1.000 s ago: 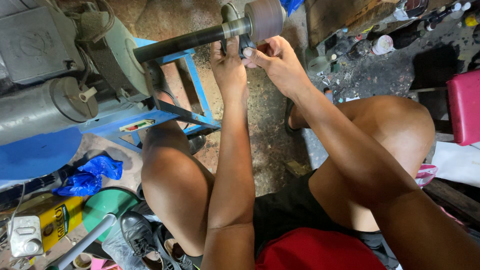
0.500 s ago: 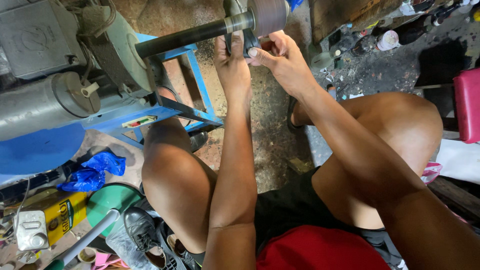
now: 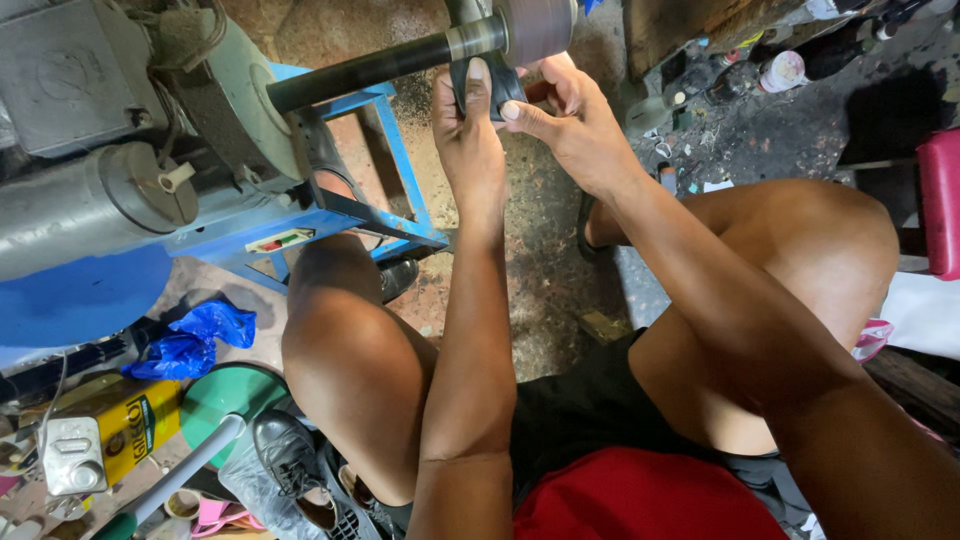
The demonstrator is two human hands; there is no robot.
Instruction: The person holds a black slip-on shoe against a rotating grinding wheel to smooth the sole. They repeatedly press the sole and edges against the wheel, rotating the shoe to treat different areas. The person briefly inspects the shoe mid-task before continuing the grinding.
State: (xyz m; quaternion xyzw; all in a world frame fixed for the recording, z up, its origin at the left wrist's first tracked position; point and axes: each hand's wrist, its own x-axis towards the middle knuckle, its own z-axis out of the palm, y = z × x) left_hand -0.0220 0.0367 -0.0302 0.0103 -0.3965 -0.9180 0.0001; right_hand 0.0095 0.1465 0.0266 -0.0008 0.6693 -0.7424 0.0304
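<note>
My left hand [image 3: 470, 135] and my right hand [image 3: 570, 125] both grip a small dark flat piece [image 3: 497, 85], held up against the underside of a grinding drum [image 3: 535, 28] at the top of the view. The drum sits on the end of a dark horizontal shaft [image 3: 370, 65] that runs out of a grey motor machine [image 3: 110, 150] on a blue metal frame [image 3: 390, 140]. My thumbs press on the piece from both sides. Most of the piece is hidden by my fingers. My bare knees flank my arms.
A blue plastic bag [image 3: 195, 340], a yellow tin can [image 3: 110, 435], a green lid [image 3: 225, 395] and black shoes [image 3: 290, 455] lie at lower left. Bottles and clutter [image 3: 780, 70] sit at upper right, beside a pink stool [image 3: 940, 200]. The floor is stained concrete.
Both hands, still on the dark piece, have shifted slightly up and right in the view along with the drum; the camera has tilted a little. The grip is unchanged.
</note>
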